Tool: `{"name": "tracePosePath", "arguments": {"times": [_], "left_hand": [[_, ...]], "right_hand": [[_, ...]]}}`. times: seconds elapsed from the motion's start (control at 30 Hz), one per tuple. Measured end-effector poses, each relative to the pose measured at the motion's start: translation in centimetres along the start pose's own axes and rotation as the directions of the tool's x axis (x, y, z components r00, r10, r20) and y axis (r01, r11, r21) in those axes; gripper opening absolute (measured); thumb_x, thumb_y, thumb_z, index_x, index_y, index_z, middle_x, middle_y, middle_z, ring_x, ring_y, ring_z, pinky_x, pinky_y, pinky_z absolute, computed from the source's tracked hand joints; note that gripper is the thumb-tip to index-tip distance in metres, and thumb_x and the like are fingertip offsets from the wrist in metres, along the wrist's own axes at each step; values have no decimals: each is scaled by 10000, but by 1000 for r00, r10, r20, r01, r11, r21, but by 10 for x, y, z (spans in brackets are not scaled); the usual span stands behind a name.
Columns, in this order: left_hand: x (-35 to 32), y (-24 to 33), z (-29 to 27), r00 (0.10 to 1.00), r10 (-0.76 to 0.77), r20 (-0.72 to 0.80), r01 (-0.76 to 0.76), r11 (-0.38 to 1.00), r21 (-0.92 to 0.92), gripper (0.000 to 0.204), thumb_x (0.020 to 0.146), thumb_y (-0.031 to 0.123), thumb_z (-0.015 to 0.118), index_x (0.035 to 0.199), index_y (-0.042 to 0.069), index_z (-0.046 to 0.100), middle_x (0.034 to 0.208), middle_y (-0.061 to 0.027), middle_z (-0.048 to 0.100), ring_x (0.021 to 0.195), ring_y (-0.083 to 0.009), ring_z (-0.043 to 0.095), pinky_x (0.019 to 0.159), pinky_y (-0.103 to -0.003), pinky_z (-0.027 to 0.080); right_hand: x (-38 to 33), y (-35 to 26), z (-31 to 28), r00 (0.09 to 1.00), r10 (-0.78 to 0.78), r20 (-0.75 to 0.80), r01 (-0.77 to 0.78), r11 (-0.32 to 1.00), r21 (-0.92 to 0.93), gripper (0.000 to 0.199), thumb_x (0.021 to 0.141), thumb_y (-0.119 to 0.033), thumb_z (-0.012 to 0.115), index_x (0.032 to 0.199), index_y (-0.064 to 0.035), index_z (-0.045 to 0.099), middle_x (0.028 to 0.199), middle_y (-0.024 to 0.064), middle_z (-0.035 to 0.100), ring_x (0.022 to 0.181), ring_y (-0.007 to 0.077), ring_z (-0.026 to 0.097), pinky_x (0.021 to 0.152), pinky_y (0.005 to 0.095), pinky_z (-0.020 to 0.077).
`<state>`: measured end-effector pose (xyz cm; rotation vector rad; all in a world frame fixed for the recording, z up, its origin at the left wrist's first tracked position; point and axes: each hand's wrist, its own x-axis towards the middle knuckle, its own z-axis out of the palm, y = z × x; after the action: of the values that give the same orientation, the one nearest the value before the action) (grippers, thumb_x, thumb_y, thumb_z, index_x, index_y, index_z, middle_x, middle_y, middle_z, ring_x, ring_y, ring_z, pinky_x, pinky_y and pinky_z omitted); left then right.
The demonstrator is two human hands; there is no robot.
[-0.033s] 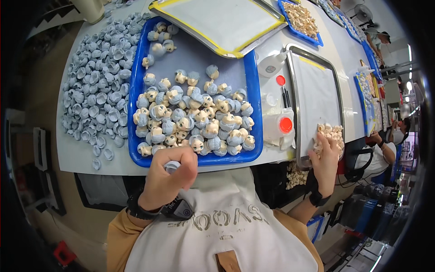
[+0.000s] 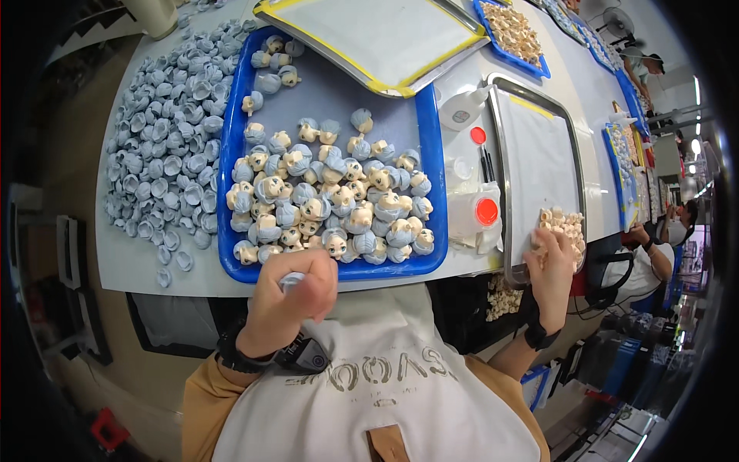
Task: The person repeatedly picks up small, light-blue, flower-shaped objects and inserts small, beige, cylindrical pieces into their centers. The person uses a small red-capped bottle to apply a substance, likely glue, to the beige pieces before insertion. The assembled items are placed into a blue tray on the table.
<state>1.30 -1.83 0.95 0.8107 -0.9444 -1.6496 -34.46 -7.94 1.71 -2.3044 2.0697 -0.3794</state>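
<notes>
A pale blue hair shell (image 2: pixel 292 280) sits in the curled left hand (image 2: pixel 302 296), pinched between thumb and bent fingers so that only a bit of it shows, just at the near rim of a blue tray (image 2: pixel 436 200). The right hand (image 2: pixel 550 258) is loosely spread, thumb standing apart from the fingers, its fingertips on a heap of small cream pieces (image 2: pixel 566 227) at the near end of a paper-lined metal tray (image 2: pixel 531 165); the hand hides part of that heap. The blue tray holds many doll heads (image 2: pixel 331 204) with blue hair, crowded toward its near side, and the left fist covers a stretch of its rim. A tilted, yellow-taped metal tray (image 2: pixel 377 38) lies across its far right corner — that corner is out of sight beneath it. Left of the blue tray spreads a broad pile of loose hair shells (image 2: pixel 165 138). Between the trays stand a white squeeze bottle (image 2: pixel 460 112) and a red-capped container (image 2: pixel 471 214), with dark slim tools (image 2: pixel 486 165) close by. Farther right, another person (image 2: pixel 631 269) sits at the table.
</notes>
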Motion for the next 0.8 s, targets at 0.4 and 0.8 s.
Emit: {"name": "tracePosePath", "arguments": {"times": [0.4,0.8], "left_hand": [[-7,12,9,975,-201,93,198,979,41,388,934,301,447,1183,8,505,776,-3,471,628,-43,416,565,-180,354],[-1,-13,17,959,-105,262,44,972,229,341,869,336,571,959,7,558,837,-70,523,772,-176,502,687,-276,388]], "right_hand": [[7,-15,-12,997,33,-70,-25,993,112,177,727,15,601,904,12,588,841,118,567,695,223,565,626,306,452],[-7,-158,-3,735,-578,-356,593,293,750,304,653,-95,757,950,-80,691,845,42,579,622,138,519,533,240,384]]}}
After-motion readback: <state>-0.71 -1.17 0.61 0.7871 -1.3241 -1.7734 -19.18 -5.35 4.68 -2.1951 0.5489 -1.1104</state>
